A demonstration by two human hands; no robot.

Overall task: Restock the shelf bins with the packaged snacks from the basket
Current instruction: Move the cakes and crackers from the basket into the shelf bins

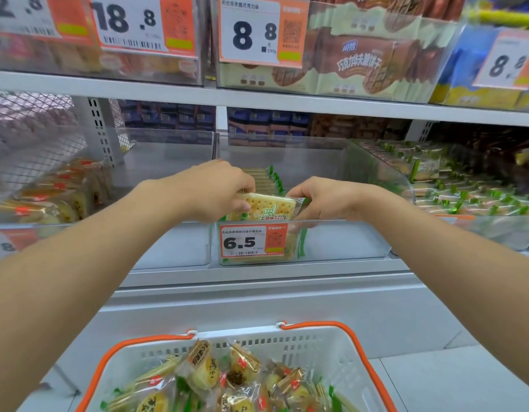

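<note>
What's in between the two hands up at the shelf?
A cracker packet, gripped at its ends by the left hand and right hand, seen in the head view.

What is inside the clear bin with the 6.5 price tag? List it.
Inside the clear bin stands a row of green-edged cracker packs. The left hand and right hand hold the front pack. The 6.5 tag covers its lower part.

A clear-wrapped cracker packet with green trim (pixel 269 207) stood upright at the clear bin's (pixel 346 242) front. At six o'clock, the white orange-handled basket (pixel 287 341) held mixed snack packets (pixel 239 379).
</note>
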